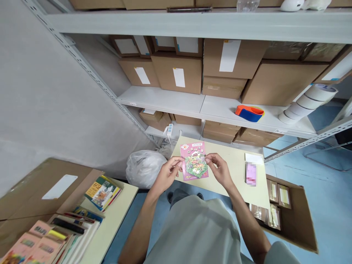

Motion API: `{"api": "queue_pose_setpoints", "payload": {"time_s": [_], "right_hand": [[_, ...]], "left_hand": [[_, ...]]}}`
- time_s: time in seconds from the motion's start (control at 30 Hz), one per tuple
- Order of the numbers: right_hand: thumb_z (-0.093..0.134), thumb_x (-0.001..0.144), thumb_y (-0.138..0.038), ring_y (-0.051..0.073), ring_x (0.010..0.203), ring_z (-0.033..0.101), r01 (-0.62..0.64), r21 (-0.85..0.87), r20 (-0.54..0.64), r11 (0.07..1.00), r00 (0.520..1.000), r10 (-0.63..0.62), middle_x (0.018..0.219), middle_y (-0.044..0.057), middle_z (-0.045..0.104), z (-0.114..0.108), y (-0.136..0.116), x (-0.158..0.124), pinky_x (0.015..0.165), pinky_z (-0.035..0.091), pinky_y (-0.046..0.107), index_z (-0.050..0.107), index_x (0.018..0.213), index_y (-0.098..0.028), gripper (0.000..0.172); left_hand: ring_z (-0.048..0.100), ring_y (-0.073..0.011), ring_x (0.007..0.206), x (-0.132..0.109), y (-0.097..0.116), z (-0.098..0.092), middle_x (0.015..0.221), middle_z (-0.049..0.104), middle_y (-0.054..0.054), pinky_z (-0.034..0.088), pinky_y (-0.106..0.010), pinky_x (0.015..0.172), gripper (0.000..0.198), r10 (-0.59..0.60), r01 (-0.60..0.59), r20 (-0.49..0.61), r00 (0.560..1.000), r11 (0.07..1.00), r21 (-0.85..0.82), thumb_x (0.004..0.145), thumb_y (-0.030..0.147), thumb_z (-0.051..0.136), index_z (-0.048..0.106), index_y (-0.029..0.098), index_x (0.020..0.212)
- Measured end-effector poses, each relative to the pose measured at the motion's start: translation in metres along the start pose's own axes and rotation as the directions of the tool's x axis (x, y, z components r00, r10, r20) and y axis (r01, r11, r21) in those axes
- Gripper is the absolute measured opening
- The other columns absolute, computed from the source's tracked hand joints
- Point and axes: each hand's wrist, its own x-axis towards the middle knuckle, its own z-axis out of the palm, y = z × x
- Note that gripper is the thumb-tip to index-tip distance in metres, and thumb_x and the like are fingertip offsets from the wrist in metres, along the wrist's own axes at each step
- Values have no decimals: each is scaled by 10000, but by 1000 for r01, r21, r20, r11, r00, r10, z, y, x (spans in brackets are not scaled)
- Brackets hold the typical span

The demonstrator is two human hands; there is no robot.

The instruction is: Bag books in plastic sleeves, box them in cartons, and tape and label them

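A thin pink picture book [185,173] with a colourful green garden scene on its cover is in front of me, over the cream table. My left hand [171,169] is closed, thumb and fingers pinching the book's left edge. At the opposite edge, my right hand [220,169] grips the book between thumb and fingers. Its cover faces up towards me. On the table to the right of my right hand lie a pinkish, pixelated flat item [250,173] and a white paper slip [253,158].
Shelving with cardboard boxes [176,75], tape rolls [305,102] and an orange-and-blue tape dispenser [249,113] stands beyond the table [231,183]. An open carton [298,227] sits at right. Stacked books [103,192] occupy the left table; a white plastic bag [144,167] lies nearby.
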Motion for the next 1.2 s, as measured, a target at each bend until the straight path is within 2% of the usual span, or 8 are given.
{"api": "queue_pose_setpoints", "payload": {"time_s": [0.2,0.37,0.47,0.57,0.77,0.87,1.03,1.2], "right_hand": [[829,902,-680,278,992,784,-32,35,63,999,998,30,1062,78,840,-3,1,3,928,632,410,797,1117,-263,470],[756,945,-739,195,551,639,-120,45,23,992,993,119,584,17,698,5,-9,7,584,524,322,711,785,-244,522],[733,940,-783,168,449,566,-162,71,27,984,987,161,498,-9,629,8,-11,10,495,447,299,672,751,-244,575],[730,932,-802,170,445,579,-166,72,25,983,986,165,512,-10,639,8,-11,11,486,452,297,679,777,-243,582],[501,1022,-857,213,621,710,-170,149,51,974,985,164,761,89,776,6,5,9,578,554,332,703,815,-234,687],[628,955,-850,244,792,751,-198,193,78,961,979,186,867,75,805,13,26,12,733,622,365,755,990,-245,619],[858,793,-668,237,835,752,-295,314,182,902,952,247,894,26,787,39,65,16,854,640,397,662,1047,-271,510],[872,776,-536,238,858,754,-315,354,129,881,949,288,937,30,793,52,85,13,870,639,395,655,1063,-261,453]], "left_hand": [[759,-216,890,5,6,1,1038,831,-92,569,-278,713,406,5,-5,-27,1000,1000,2,927,544,763,738,212,1160],[652,-171,612,16,26,12,634,711,-7,530,-275,639,470,-26,29,-115,993,999,21,975,672,692,641,228,831],[578,-147,522,21,32,20,517,579,44,503,-269,605,570,-39,44,-158,987,999,23,944,750,702,549,243,731],[601,-155,538,22,32,25,528,590,45,523,-277,627,575,-46,51,-178,983,998,21,933,774,705,572,245,754],[710,-204,724,14,33,20,798,805,-80,578,-316,720,625,-12,37,-265,964,995,90,1097,692,462,739,217,800],[746,-225,814,8,38,26,982,850,-79,608,-332,764,441,42,19,-286,957,978,210,1060,601,607,837,230,1001],[783,-249,1117,-1,24,58,1213,825,-62,618,-373,1032,224,257,-199,-86,962,884,424,1029,322,682,875,332,1141],[771,-248,1194,-1,7,77,1303,806,-61,613,-394,1103,312,207,-181,-3,978,864,470,1042,227,613,871,349,1169]]}}
